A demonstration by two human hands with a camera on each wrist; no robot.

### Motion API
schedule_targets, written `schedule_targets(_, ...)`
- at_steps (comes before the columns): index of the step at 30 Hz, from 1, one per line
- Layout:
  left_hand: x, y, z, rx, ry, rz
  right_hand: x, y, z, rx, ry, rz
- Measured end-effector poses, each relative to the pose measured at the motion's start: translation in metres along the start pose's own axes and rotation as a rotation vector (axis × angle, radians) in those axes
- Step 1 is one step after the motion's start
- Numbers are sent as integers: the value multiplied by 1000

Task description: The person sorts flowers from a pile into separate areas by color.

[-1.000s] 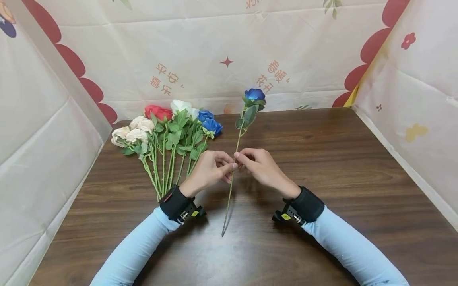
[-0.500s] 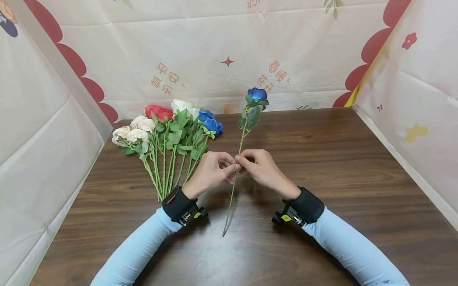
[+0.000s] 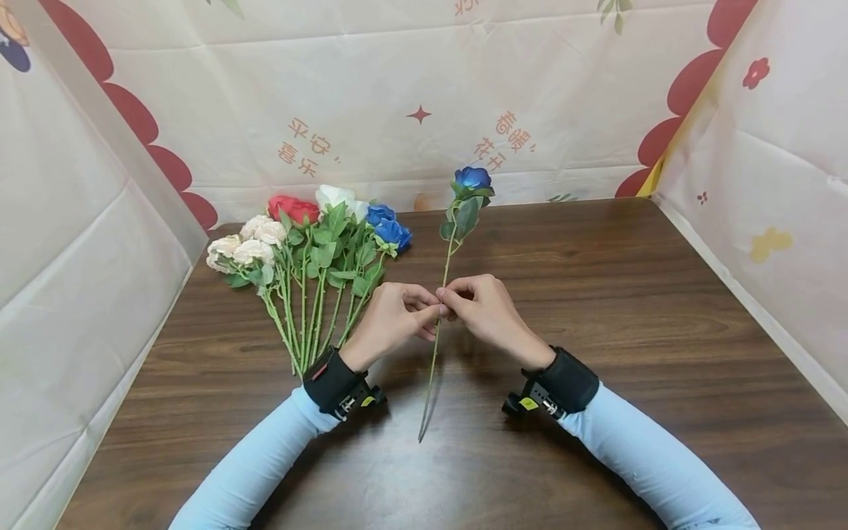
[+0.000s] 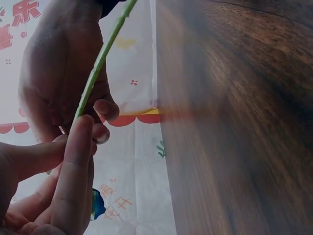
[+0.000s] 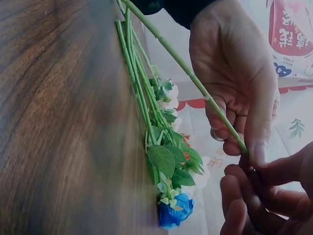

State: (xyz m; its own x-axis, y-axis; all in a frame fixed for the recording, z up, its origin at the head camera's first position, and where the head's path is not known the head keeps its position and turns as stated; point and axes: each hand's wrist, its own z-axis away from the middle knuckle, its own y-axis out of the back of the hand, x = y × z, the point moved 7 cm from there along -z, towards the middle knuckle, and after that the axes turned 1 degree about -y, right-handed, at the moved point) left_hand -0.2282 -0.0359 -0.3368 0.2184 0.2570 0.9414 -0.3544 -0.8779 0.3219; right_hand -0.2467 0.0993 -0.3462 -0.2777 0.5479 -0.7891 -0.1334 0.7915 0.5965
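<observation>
fingers (image 4: 76, 147) of left hand (image 3: 392, 313) and right hand (image 3: 489, 309), tips closed, pinch blue rose's (image 3: 473, 180) stem (image 3: 433, 368).

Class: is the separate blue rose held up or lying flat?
Held up: left hand and right hand pinch its stem above the table; whether its lower tip touches it, cannot tell.

Before us is a dark brown wooden bench (image 3: 596, 316), its grain running from left to right, with a soft sheen toward the near edge. On its left half lies a bunch of flowers (image 3: 323, 254), blooms toward the far edge and green stems (image 3: 305, 313) drawing together toward the near edge. Cream blooms (image 3: 254, 251) sit closest to the far left corner; then, going right, we find red (image 3: 296, 210), white (image 3: 336, 197) and blue blooms (image 3: 394, 233). Some stem ends are hidden from us.
</observation>
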Motion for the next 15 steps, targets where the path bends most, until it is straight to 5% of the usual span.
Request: schedule_targets(15, 6, 4, 1, 51, 15, -34, 13, 25, -9, -1, -63, 109)
